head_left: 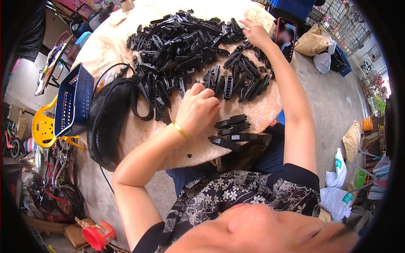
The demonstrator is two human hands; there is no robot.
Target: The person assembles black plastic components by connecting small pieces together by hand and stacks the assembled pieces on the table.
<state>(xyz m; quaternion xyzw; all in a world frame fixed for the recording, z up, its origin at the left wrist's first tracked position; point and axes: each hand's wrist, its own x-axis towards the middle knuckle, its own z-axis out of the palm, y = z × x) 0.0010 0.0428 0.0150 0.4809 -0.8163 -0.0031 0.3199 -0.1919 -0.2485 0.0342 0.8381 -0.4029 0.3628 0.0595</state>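
A heap of black plastic parts (181, 46), many with slotted, ladder-like bodies, covers the far half of the round table (168, 147). My left hand (197, 106), with a gold bangle at the wrist, is curled at the heap's near edge. Its fingertips are turned down, and whatever they hold is hidden. My right hand (256, 33) reaches to the far right edge of the heap, fingers stretched and apart, beside the loose parts. Several finished-looking black blocks (233, 127) lie in a small group near the table's front edge, right of my left hand.
A black mesh bag (110, 120) hangs over the table's left edge, beside a dark blue basket (72, 101) on a yellow chair (44, 122). A phone (286, 39) stands at the right rim. Sacks (313, 41) lie on the floor beyond; a red bucket (98, 235) is lower left.
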